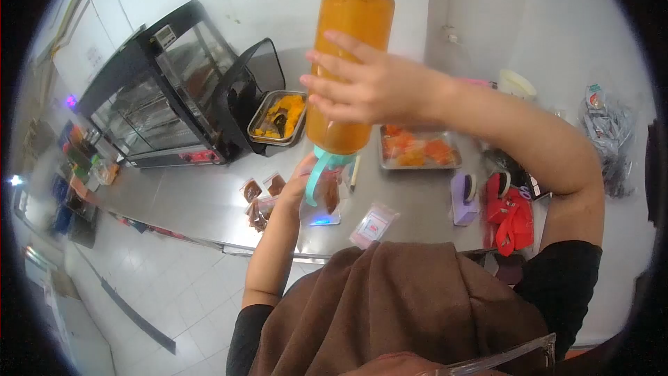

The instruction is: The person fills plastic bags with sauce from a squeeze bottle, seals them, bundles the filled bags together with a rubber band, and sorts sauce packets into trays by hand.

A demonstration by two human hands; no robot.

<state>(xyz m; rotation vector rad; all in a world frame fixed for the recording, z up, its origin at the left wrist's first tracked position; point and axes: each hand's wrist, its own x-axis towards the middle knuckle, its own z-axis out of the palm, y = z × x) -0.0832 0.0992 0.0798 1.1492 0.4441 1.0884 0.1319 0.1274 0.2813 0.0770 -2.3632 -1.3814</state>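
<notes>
My right hand [376,87] is wrapped around the side of a large bottle [353,17] of orange-brown liquid, its fingers spread apart. The bottle is upside down, with its teal flip-top cap [328,160] at the bottom. Just under the cap stands a small clear plastic bag [331,198] with something brown in it. My left hand [300,177] grips the bag at its upper left side; most of the fingers are hidden behind the cap and bag. Beneath the bag is a digital scale [306,217] with a lit blue display.
Small packed bags [259,214] lie left of the scale, a labelled packet [376,224] to its right. Behind are metal trays of yellow [277,141] and orange food [419,166]. A black display warmer [156,90] stands left. Purple [461,212] and red [497,212] tape dispensers sit right.
</notes>
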